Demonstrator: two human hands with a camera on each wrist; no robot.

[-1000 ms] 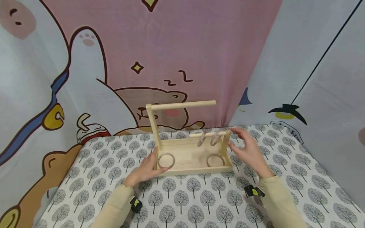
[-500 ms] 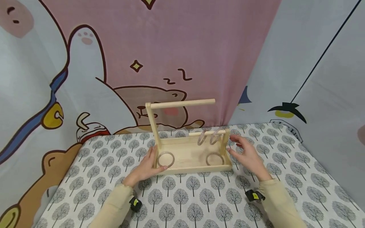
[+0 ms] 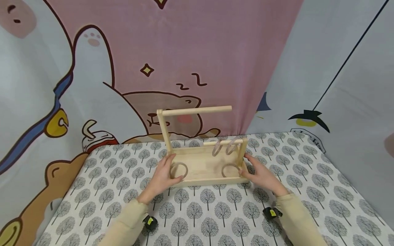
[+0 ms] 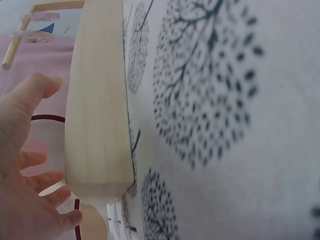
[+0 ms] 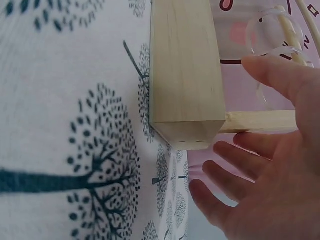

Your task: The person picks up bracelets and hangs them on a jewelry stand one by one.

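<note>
A pale wooden tray [image 3: 204, 167] lies between my hands, with a tall post [image 3: 164, 131] at its left end bearing a long rod [image 3: 197, 110]. At the right end, a shorter post [image 3: 241, 152] carries a low rod [image 3: 209, 143] with two translucent rings hanging on it. Inside the tray lie a left ring [image 3: 179, 163] and a right ring [image 3: 231, 164]. My left hand [image 3: 161, 176] is at the tray's left end, fingers spread and thumb by the left ring. My right hand [image 3: 261, 174] reaches to the right end, fingers extended; its wrist view shows them beside the tray corner.
A white cloth with tree prints [image 3: 194, 212] covers the table. Behind it hangs a curtain [image 3: 234, 58] with cartoon animals. The long rod's free end points right, above the low rod.
My right hand has come down from beside the short post to the tray's right end. The left hand has shifted slightly inward over the left end. The rings keep their places.
</note>
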